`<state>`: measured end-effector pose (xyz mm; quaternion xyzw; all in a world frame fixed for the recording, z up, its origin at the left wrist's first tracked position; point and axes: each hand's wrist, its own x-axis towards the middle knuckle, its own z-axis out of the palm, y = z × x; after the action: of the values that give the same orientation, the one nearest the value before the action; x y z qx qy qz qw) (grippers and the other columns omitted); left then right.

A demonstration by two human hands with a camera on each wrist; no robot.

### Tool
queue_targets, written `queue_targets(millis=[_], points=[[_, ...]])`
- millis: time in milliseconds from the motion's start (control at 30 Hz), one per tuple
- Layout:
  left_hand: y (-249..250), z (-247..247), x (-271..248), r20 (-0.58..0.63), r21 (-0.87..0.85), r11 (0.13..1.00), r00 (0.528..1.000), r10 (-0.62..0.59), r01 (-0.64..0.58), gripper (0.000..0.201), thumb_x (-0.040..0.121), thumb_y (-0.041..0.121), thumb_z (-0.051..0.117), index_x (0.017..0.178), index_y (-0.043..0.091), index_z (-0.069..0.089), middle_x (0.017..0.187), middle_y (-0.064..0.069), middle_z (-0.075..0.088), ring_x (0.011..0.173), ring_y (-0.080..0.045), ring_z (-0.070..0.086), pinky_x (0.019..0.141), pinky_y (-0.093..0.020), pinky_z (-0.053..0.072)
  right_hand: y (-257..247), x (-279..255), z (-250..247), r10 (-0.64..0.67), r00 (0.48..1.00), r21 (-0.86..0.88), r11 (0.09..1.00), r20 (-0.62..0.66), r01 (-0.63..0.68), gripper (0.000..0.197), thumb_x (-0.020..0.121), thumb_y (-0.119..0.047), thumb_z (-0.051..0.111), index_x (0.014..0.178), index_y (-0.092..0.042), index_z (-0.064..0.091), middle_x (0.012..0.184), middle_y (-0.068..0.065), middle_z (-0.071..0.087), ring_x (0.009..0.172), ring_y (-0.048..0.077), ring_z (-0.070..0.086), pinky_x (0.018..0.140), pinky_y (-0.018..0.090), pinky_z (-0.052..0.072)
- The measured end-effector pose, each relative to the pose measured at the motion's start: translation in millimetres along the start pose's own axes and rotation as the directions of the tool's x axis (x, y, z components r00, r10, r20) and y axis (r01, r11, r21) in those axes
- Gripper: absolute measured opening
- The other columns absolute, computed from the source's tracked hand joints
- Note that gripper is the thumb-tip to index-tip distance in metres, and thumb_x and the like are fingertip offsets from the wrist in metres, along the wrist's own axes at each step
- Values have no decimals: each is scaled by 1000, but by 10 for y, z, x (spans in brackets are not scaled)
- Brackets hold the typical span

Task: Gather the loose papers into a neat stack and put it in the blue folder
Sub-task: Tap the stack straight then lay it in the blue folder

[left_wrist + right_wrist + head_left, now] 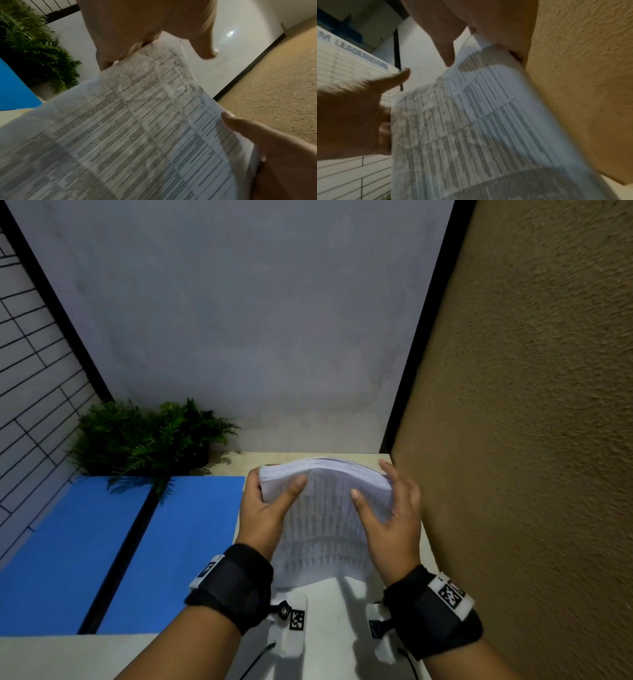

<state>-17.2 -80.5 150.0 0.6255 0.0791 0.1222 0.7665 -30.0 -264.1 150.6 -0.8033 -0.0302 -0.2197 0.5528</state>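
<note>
A thick stack of printed papers (325, 508) stands on its lower edge on the table, bowed at the top. My left hand (267, 508) grips its left side, thumb across the front sheet and fingers behind. My right hand (387, 508) holds the right side the same way, thumb on the front. The wrist views show the printed front sheet (137, 135) (471, 128) close up, with a thumb (240, 125) on its edge. The blue folder (120, 549) lies open flat on the table to the left, nothing on it.
A green fern plant (147, 436) stands behind the folder at the back left. A brown textured wall (531, 405) runs close along the right side of the light table (329, 628). A grey wall is behind.
</note>
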Motion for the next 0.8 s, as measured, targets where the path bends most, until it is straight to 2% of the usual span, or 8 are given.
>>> queue_targets(millis=[67,167,300,433,500,633,733,800], points=[[40,48,33,-68,22,1000,998,7,-5,49,71,60,67,102,23,58,102,-1,66,91,-16,64,73,-31,53,18,-14,20,6,1000,-10,1000,-30,-6,52,87,-43,65,134,-34,45,127,-6,37,112,-18,37,84,2,37],[92,100,102,-171,38,999,985,11,-4,23,89,38,61,93,16,59,89,3,62,84,-15,58,75,-33,48,28,-29,36,-84,996,-77,993,7,84,42,86,-54,55,123,-32,52,120,-5,39,109,-15,42,83,1,40],[119,130,141,-177,48,999,984,2,6,12,92,25,56,85,15,59,81,4,56,76,-14,52,69,-30,41,39,12,-10,2,1000,-43,999,-20,-3,47,80,-62,54,120,-40,44,119,-9,37,106,-16,42,81,9,44],[129,137,145,-154,57,998,988,-3,12,21,95,31,54,88,12,57,80,4,55,75,-13,52,68,-30,43,44,11,-1,-30,991,-109,993,129,44,53,78,-39,74,123,-33,47,117,-7,46,109,-8,46,82,8,46],[141,130,141,-139,91,996,990,4,8,28,97,34,51,92,7,57,82,3,54,77,-13,51,68,-31,41,32,52,-38,92,994,8,996,64,-92,66,78,-23,78,129,-38,39,114,-12,52,106,-2,54,85,22,53],[174,128,127,-107,177,984,994,-6,25,33,98,41,44,85,12,56,78,1,53,73,-13,51,65,-30,40,66,70,-12,223,972,186,955,74,-233,86,74,-4,81,139,-31,32,103,-20,54,95,-12,61,77,11,53],[196,105,173,-92,261,964,996,-20,43,38,98,45,43,86,12,55,75,1,54,70,-14,51,62,-29,39,206,77,17,339,938,198,917,73,-347,55,69,-9,85,118,-18,60,104,-4,68,103,16,67,83,32,59],[222,25,244,-66,372,928,998,25,1,37,96,48,47,91,13,58,79,3,56,78,-17,55,66,-30,43,268,111,-1,419,903,212,878,89,-429,38,70,-9,84,104,-13,68,98,4,72,102,27,69,82,37,59]])
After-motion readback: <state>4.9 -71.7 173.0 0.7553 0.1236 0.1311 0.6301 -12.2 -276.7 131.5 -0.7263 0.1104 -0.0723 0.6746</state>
